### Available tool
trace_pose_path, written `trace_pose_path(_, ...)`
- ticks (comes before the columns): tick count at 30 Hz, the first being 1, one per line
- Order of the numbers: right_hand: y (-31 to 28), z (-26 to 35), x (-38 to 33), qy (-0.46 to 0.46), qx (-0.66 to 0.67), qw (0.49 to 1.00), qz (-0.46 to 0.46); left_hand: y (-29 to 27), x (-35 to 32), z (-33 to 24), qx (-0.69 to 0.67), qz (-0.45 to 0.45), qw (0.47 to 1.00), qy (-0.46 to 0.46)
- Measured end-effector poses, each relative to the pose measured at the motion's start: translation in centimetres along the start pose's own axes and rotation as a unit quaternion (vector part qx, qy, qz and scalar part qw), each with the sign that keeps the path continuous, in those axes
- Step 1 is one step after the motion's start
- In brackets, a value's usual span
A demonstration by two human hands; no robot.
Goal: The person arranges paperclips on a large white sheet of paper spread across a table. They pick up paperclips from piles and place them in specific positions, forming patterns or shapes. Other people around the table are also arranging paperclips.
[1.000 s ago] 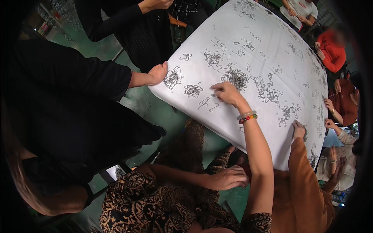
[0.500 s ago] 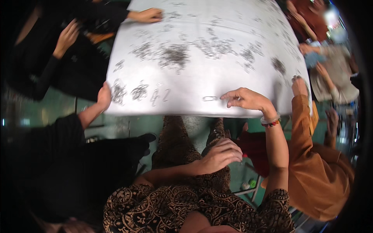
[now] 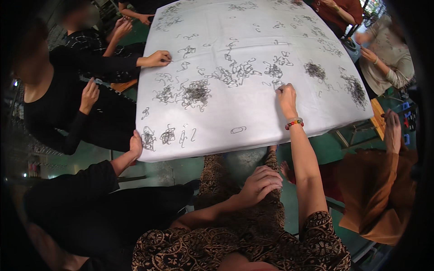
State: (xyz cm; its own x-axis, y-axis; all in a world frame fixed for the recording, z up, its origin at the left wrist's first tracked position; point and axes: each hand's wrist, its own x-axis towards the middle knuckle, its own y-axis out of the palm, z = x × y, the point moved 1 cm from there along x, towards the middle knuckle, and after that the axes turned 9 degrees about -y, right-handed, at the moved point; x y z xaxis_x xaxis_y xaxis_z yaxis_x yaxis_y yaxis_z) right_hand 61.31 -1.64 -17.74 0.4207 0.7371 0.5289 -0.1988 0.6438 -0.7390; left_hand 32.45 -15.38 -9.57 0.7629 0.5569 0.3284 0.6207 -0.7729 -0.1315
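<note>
My right hand reaches over the white-covered table, a bracelet of coloured beads on its wrist. Thumb and fingers are pinched together at the near edge of a small cluster of bent metal wire hooks. Whether a hook is between the fingertips is hidden. My left hand hovers over my lap, short of the table's front edge, fingers curled inward; the palm's contents do not show. A linked oval of wire lies near the front edge.
Dense hook piles and looser scatters cover much of the cloth. At the left, one person's hand rests on it and another hand holds its corner. An orange-sleeved person sits at my right, near a wooden stool.
My right hand has gone from beside the wire oval farther out to the hook cluster, its fingers closing. The orange-sleeved person's hand has left the table. My left hand stays curled.
</note>
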Motion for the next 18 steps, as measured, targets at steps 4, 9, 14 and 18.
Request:
trace_pose_path(4,-0.2,0.3,-0.1,0.097,0.098,0.989,0.052,0.0,-0.2,-0.2,0.021,-0.003,1.000,-0.004)
trace_pose_path(9,-4.2,2.7,-2.4,0.192,0.315,0.926,0.077,-0.2,-0.3,-0.6,0.022,0.005,1.000,-0.009)
trace_pose_path(14,-13.6,7.3,-10.8,0.237,0.408,0.881,0.038,-0.2,-0.4,-1.0,0.026,-0.007,1.000,0.000)
trace_pose_path(18,-20.8,11.9,-15.8,0.232,0.439,0.868,0.016,-0.1,-0.1,-1.3,0.021,-0.031,0.999,-0.011)
